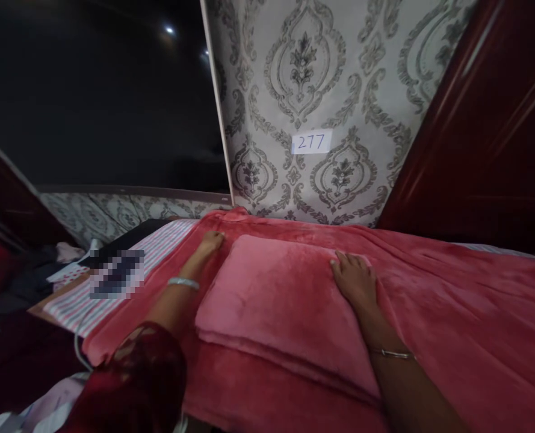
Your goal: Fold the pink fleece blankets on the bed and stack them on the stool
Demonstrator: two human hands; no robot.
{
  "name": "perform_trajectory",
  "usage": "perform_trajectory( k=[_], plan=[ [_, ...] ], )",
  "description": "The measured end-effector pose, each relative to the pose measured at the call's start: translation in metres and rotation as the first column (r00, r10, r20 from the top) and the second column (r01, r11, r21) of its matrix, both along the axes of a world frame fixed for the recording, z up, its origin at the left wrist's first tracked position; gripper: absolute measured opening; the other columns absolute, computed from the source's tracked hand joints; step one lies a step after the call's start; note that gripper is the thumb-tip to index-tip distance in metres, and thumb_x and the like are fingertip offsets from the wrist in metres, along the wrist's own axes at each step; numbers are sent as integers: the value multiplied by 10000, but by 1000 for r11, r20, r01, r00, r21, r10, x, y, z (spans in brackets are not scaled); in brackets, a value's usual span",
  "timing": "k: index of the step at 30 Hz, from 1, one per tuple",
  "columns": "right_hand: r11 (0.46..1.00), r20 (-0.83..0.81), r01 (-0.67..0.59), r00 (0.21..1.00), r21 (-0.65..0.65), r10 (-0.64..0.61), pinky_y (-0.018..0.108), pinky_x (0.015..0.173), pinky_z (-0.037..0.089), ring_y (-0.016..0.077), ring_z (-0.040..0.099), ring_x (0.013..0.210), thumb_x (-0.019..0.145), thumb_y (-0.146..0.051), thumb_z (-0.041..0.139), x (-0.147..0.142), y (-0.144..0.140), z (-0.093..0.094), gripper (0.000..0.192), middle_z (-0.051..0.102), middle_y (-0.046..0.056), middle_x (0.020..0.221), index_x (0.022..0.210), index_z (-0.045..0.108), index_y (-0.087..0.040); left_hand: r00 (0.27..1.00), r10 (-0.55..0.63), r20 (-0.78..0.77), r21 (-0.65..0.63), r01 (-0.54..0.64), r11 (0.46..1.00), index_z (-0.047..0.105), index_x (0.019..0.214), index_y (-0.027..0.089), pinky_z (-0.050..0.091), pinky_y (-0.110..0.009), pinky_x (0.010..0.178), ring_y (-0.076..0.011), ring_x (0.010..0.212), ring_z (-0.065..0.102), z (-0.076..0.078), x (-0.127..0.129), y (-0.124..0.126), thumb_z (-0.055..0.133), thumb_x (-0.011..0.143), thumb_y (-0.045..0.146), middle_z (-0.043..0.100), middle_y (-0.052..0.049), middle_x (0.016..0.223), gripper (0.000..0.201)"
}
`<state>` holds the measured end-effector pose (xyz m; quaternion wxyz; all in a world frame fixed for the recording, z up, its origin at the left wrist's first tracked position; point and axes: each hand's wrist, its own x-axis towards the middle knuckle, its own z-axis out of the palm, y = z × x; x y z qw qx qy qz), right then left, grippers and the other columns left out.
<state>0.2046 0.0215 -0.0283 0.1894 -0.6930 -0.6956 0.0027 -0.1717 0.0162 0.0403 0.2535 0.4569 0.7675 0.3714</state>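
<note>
A folded pink plush blanket (280, 294) lies in a thick, neat rectangle in the middle, its layered edge facing me. Beneath it a larger red plush blanket (457, 313) spreads over the surface. My left hand (212, 241), with a silvery bangle at the wrist, rests on the red blanket just left of the folded one's far corner. Its fingers are curled in, and fabric seems to be pinched under them. On the folded blanket's far right corner my right hand (355, 275) lies palm down, fingers stretched forward. A thin bracelet circles that wrist.
A striped cloth (159, 246) covers the left end, with a blurred-out dark item (116, 275) and a cable (78, 343) on it. Heaped clothes (23, 355) lie at the lower left. Behind are a large dark screen (105, 102), patterned wallpaper marked 277, and a dark red wooden panel (484, 150).
</note>
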Motion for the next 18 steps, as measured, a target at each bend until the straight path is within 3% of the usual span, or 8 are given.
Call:
perform_trajectory(
  k=[2, 4, 9, 13, 18],
  plan=[
    [1000, 0, -5, 1000, -10, 5, 553, 1134, 296, 301, 420, 1386, 1026, -394, 285, 0, 0, -1, 519, 531, 105, 1494, 1444, 526, -205, 999, -34, -29, 14, 34, 999, 606, 735, 149, 422, -259, 552, -122, 586, 512, -2, -4, -36, 564, 939, 457, 550, 11, 648, 372],
    [1000, 0, -11, 1000, -4, 11, 551, 1129, 301, 302, 427, 1378, 1025, -394, 284, 1, 0, -1, 520, 548, 110, 1475, 1438, 532, -202, 994, -88, -62, 22, 89, 996, 517, 585, 188, 318, -260, 508, -120, 532, 423, -9, 0, -75, 562, 874, 527, 442, 36, 538, 448],
    [1000, -5, -18, 1000, 22, 19, 559, 1122, 314, 322, 440, 1364, 1022, -411, 278, 4, 2, -5, 540, 561, 130, 1457, 1434, 541, -184, 980, -157, -124, 92, 169, 981, 501, 584, 213, 278, -273, 547, -137, 577, 399, -34, 20, -156, 569, 701, 663, 439, 39, 562, 470],
    [1000, 3, -15, 1000, 8, 15, 564, 1128, 313, 326, 448, 1362, 1019, -421, 276, 5, 3, -6, 549, 562, 132, 1457, 1436, 543, -184, 988, -104, -116, 171, 123, 978, 511, 655, 217, 296, -269, 558, -133, 574, 400, -48, 25, -190, 582, 716, 656, 431, 50, 589, 448],
    [1000, 21, -20, 1000, 19, 20, 576, 1109, 338, 334, 472, 1345, 1016, -417, 274, 6, 4, -7, 548, 571, 143, 1446, 1426, 552, -181, 980, -136, 145, 265, 93, 960, 553, 785, 204, 376, -253, 626, -136, 672, 473, -56, 29, -208, 674, 721, 591, 504, 37, 722, 411]
  ],
)
